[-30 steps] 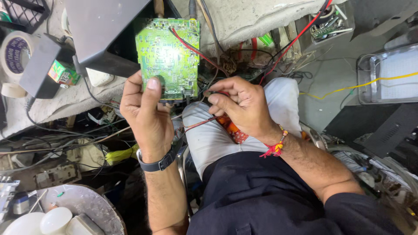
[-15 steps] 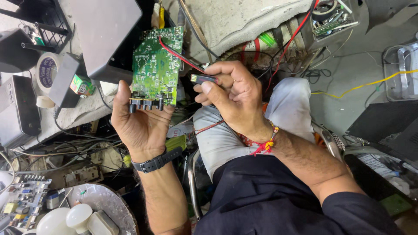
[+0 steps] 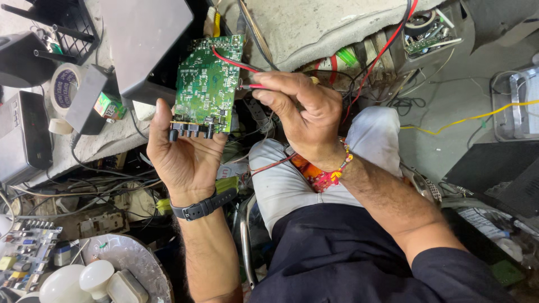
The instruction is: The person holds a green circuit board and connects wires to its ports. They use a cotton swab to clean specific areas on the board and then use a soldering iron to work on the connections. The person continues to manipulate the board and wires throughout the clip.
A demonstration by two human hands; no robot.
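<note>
I take the green board (image 3: 206, 84) as my landmark: it sits upright in my left hand (image 3: 188, 151), solder side toward the camera, its lower edge with the row of black jacks (image 3: 191, 132) resting against the fingers and palm, the hand cupped under it with the thumb at the left edge. The grip is closed on the board, though loosely, more a cradle than a clamp. My right hand (image 3: 300, 115), just right of the board, is pinched shut on a thin red probe (image 3: 255, 86) whose tip points at the board's right edge, about mid-height; I cannot tell whether the tip touches the board or stops just short. A red wire (image 3: 233, 62) crosses the board's upper right corner and runs off to the right. Left of the board lie a tape roll (image 3: 64, 87) and a small green box (image 3: 109, 105); above it, a dark grey housing (image 3: 149, 45); well below it, white bulbs (image 3: 73, 280) in a bowl. I judge the step in hand to be probing a point on the board's right side. The next move, in my judgement, calls for a steady left hand, the board held still, and a fine placing of the tip on one spot without bridging neighbouring joints.
</note>
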